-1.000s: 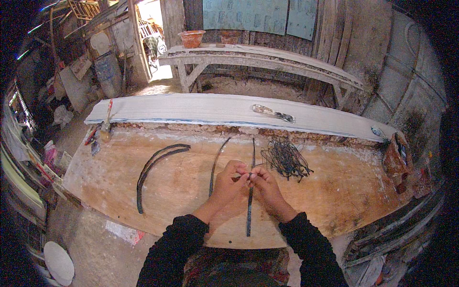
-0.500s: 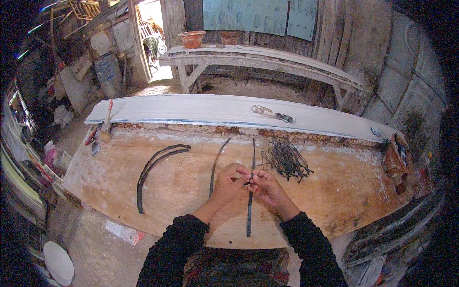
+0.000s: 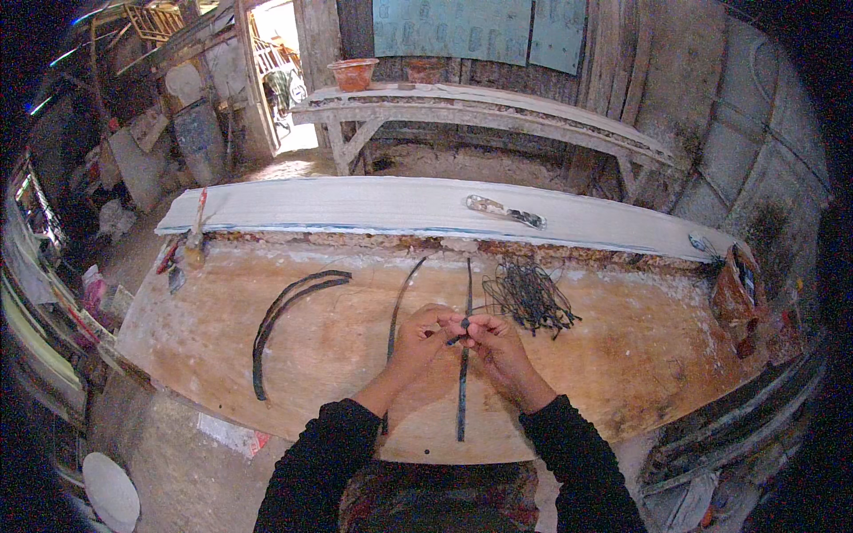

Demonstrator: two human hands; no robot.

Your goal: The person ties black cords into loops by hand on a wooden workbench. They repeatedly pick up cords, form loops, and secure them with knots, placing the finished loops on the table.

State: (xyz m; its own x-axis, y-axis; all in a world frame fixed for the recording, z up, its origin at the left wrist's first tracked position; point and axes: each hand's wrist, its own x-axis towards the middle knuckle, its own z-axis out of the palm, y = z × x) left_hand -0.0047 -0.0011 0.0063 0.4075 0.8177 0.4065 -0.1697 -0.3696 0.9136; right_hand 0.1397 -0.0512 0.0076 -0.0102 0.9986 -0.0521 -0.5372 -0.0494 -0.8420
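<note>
Two hands, one small dark piece. Left hand point(image 3: 425, 342) and right hand point(image 3: 499, 346) meet fingertip to fingertip, both pinched on the small dark piece point(image 3: 465, 325). It sits between them, over the middle of one wooden tabletop point(image 3: 622, 373).

Black strips: one straight strip point(image 3: 462, 400) running under the hands, one curved strip point(image 3: 402, 298) by the left hand, two bent lengths point(image 3: 264, 342) further left, close side by side. One tangle of thin black cords point(image 3: 533, 298) beyond the right hand; can't count strands.

Far edge: one long white panel point(image 3: 355, 200), one hand tool point(image 3: 506, 211) on it, one brush point(image 3: 196, 233) at its left end. Two orange pots point(image 3: 353, 75) on one rear bench point(image 3: 498, 114).

Hidden: most of the dark piece, behind fingers; straight strip's middle; part of the curved strip, behind left hand and wrist. Can't tell if the two bent lengths are one folded strip. Contents of the brown container point(image 3: 736, 284), far right: unclear.
</note>
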